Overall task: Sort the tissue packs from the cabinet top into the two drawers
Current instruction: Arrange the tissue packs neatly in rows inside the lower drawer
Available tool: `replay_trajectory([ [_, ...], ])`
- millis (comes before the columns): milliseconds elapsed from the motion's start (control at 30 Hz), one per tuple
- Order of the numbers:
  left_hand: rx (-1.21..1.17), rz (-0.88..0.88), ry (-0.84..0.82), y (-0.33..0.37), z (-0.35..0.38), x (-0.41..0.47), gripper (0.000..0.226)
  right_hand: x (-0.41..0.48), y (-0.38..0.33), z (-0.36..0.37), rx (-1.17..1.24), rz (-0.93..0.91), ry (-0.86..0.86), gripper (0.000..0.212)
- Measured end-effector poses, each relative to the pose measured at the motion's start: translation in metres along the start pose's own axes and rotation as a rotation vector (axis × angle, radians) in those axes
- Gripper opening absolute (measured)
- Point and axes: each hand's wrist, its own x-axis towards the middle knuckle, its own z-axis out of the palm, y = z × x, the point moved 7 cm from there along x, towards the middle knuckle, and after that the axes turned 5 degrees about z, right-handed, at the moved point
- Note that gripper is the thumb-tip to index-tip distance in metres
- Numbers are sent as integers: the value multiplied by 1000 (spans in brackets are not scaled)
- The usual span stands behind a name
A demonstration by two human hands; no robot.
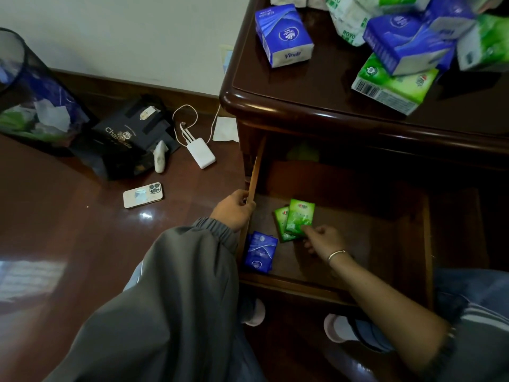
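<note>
Sorting looked to go by colour, judging from the drawer (425, 244): blue packs (260, 250) lay together in its near left corner, and green ones lay apart from them toward the middle. The right grip (322, 239) pinched the near edge of a green pack (300, 216) between thumb and fingers and held it overlapping a second green pack (280, 222) just to its left. That seemed the reason for the reach: like went with like. Whether the held pack rested on the drawer floor or hung just above it could not be told. The left grip (234, 210) was curled round the top edge of the drawer's left wall, probably to steady the drawer while the other arm worked inside.

On the cabinet top (289, 86), far and to the right, most of the job waited. One blue pack (283, 34) lay alone toward the left, and a loose heap (407, 42) of blue and green packs crowded the far right, some of them blurred. A big green pack (394, 81) lay at the heap's near edge, the easiest to reach. Something green showed dimly in the shadow above the open drawer; whether it was the other drawer's load could not be told.

A phone (143, 194) and a power bank (200, 153) lay on the floor to the left, clear of the drawer.
</note>
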Motion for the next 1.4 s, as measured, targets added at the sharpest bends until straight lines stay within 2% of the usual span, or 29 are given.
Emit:
replay_trajectory([
  [67, -7, 0, -11, 1, 1, -1, 41, 1, 0, -5, -168, -30, 50, 37],
  [200, -11, -2, -11, 1, 0, -1, 42, 1, -21, -5, -23, -187, -22, 42],
  [300, -10, -7, -19, 1, 0, -1, 42, 2, -36, 5, 44, -203, -87, 38],
  [500, -6, 2, -3, 1, -1, 2, 41, -9, -79, 43, -176, -356, -60, 58],
  [600, -17, 0, -4, 0, -1, 2, 41, -10, -82, 43, -161, -313, -46, 58],
  [733, -15, 7, 1, -1, -1, 4, 42, -6, -56, 33, -172, -161, -95, 50],
  [800, -10, 7, 0, -1, -1, 5, 42, -7, -44, 38, -81, -53, -210, 38],
  [867, -1, 9, 1, 0, -1, 5, 42, -10, -40, 47, 139, 52, -306, 25],
  [1067, 8, 10, 19, 0, -1, 5, 41, -10, -44, 55, 650, 158, -338, 24],
  [1133, -1, 7, 20, 0, -1, 5, 41, -9, -44, 59, 551, 156, -349, 15],
  [1233, -9, 7, 25, 0, -2, 4, 41, -2, -43, 57, -22, -5, -257, 17],
  [1267, -14, 7, 24, 0, -2, 4, 41, 0, -47, 53, -126, -69, -203, 23],
  [1333, -19, 4, 14, -1, -2, 4, 41, 4, -54, 41, -83, -119, -144, 37],
  [1400, -19, 4, 2, -1, -1, 5, 42, 6, -63, 35, 29, -144, -137, 34],
])
